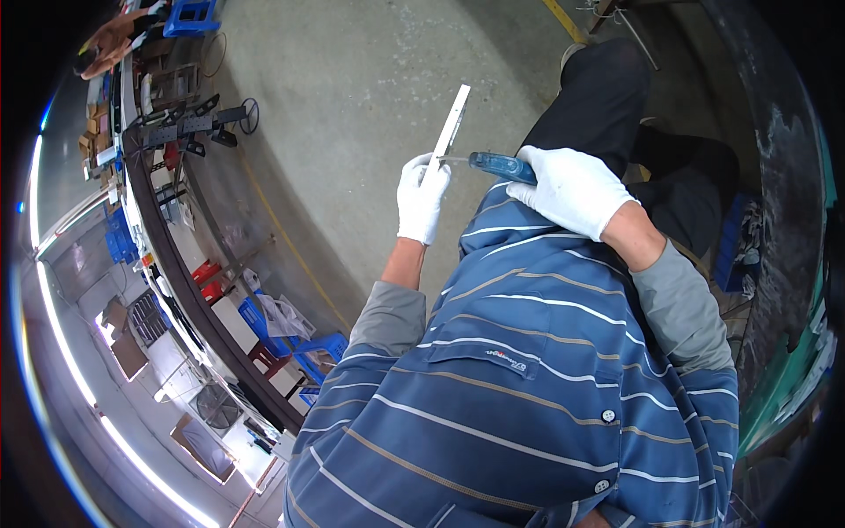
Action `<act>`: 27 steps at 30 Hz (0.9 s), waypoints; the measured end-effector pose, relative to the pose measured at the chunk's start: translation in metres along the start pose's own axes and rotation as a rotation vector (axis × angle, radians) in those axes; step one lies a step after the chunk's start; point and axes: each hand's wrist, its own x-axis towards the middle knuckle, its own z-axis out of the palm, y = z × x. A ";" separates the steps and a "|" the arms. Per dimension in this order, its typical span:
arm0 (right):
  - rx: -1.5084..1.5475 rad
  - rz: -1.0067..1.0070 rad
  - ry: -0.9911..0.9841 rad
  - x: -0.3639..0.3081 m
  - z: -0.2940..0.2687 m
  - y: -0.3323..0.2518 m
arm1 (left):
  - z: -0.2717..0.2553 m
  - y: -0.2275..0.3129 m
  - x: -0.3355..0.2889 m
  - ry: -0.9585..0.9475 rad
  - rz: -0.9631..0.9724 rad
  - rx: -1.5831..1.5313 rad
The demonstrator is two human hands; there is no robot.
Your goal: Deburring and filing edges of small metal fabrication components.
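Note:
My left hand (422, 201), in a white glove, is closed round the lower end of a narrow white strip (452, 116) that points up and away from me. My right hand (576, 189), gloved in white too, grips the blue see-through handle of a screwdriver (500, 165). The thin shaft runs left from the handle, and its tip meets or nearly meets the strip's edge just above my left fingers. Whether it touches a screw there is too small to tell.
A long workbench (180, 273) with a dark edge curves along the left, blue plastic stools (321, 352) beside it. Another person (110, 44) is at the far upper left. A dark worn surface (783, 176) stands at the right, a blue crate (738, 242) near it.

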 end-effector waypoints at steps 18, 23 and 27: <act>-0.003 -0.004 -0.015 0.002 -0.002 0.003 | -0.001 0.000 -0.002 0.005 0.000 0.070; 0.012 0.034 0.020 0.003 -0.003 0.003 | -0.003 0.006 -0.004 0.001 0.011 0.115; 0.014 0.071 0.018 0.004 -0.006 0.001 | -0.004 0.012 -0.008 0.001 -0.009 0.142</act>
